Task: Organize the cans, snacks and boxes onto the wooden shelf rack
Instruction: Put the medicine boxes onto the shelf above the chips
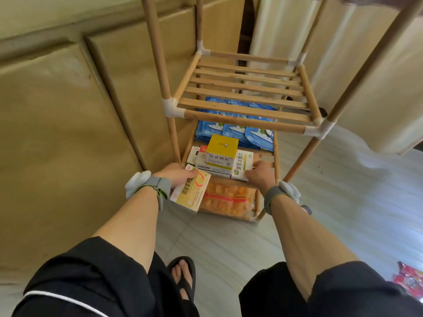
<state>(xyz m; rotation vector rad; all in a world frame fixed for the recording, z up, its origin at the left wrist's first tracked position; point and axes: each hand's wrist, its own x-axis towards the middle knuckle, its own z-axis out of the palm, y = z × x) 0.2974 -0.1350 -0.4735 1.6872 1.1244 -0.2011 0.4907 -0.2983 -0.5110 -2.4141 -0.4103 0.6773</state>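
A wooden shelf rack (242,121) stands ahead with an empty slatted tier on top. On a lower tier lie blue snack packets (235,131) at the back and medicine boxes in front, among them a yellow-topped box (220,154) and a white-and-green box (242,164). My left hand (176,173) grips a yellow-and-white box (191,194) at the front left of that tier. My right hand (259,173) holds the white-and-green box by its right end. Bags of orange snacks (229,199) fill the bottom tier.
A tan panelled wall or door (75,110) runs along the left of the rack. A cream curtain (357,72) hangs at the right. Red snack packs (409,280) lie on the grey floor at the far right. My sandalled foot (183,277) stands below.
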